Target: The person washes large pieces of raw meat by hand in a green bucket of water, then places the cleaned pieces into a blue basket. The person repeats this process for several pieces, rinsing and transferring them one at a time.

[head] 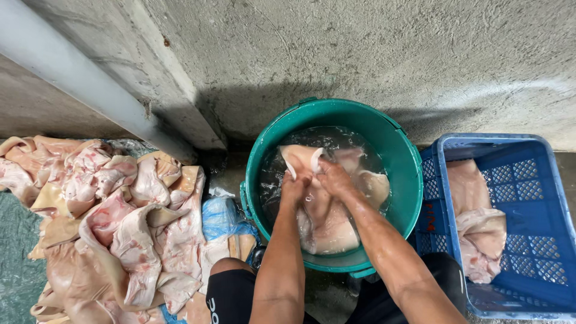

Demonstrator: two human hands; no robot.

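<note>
Left hand [294,187] and right hand [333,177] both clench one pale skin piece [324,222] in the water-filled green bucket [396,150]; blue crate [540,240] stands beside it.

Rough grey concrete wall [372,54] — pale slanting pipe [78,78], wet floor [228,174]

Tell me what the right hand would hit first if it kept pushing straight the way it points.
Probably the pale pork skin it already grips in the water; beyond that, the far wall of the green bucket. The right hand points up and left, though depth is unclear.
</note>
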